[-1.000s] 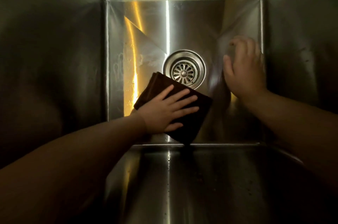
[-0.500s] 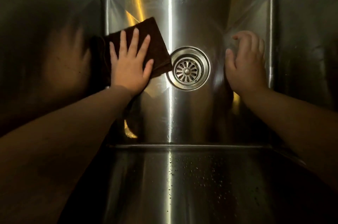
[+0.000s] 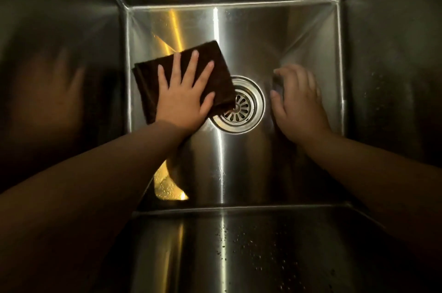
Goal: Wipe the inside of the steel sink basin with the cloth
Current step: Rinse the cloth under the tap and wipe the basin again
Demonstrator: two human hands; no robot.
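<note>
I look straight down into a deep steel sink basin (image 3: 275, 41). A folded dark brown cloth (image 3: 212, 58) lies flat on the basin floor, left of centre, its right corner overlapping the round drain strainer (image 3: 244, 110). My left hand (image 3: 184, 94) presses flat on the cloth with fingers spread. My right hand (image 3: 299, 103) rests on the bare floor to the right of the drain, fingers curled slightly, holding nothing.
Steel walls rise on all four sides: the left wall (image 3: 59, 77) shows a blurred reflection of my hand, the right wall (image 3: 394, 77) is dark. The near wall (image 3: 239, 252) carries water droplets. A yellow light reflection (image 3: 167, 187) lies near my left forearm.
My left hand swept the cloth from the near side of the drain up to the far left wall, then back right onto the drain's edge. My right hand stayed almost still.
</note>
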